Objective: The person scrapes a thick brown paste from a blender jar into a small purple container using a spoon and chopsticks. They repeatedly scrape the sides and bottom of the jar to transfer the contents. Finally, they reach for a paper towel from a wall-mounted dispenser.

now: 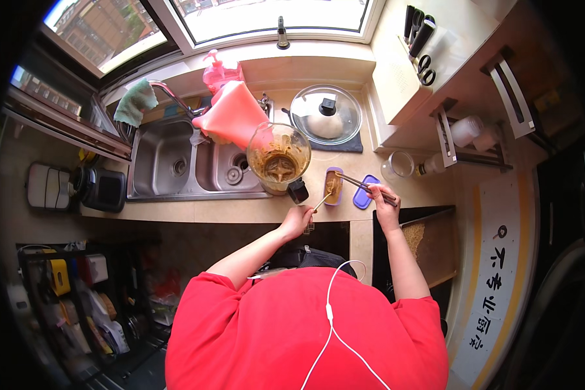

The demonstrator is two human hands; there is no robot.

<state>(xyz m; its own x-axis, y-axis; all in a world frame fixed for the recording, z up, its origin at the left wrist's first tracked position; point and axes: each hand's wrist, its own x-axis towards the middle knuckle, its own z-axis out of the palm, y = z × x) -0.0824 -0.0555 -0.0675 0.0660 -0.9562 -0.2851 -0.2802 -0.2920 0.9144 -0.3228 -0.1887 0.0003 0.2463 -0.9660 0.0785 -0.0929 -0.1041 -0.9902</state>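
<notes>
My left hand [297, 222] grips a thin light-coloured utensil [322, 201], whose far end dips into a small purple container [340, 197]. Brown paste [333, 181] fills much of that container. In my right hand [385, 202] is a pair of dark chopsticks [356, 181], their tips at the paste near the container's far end. The purple lid [363, 197] lies on the counter beside the container, partly behind the chopsticks and my right fingers. Left of the container stands a clear blender jar [297, 146] with brown paste smeared inside and a black handle [298, 191].
A double steel sink [163, 156] is at the left, with a pink plastic sheet or bag [239, 109] over part of it. Behind the container, a glass lid [304, 109] covers something pale. An empty-looking glass jar [398, 165] and a knife block [399, 80] stand to the right.
</notes>
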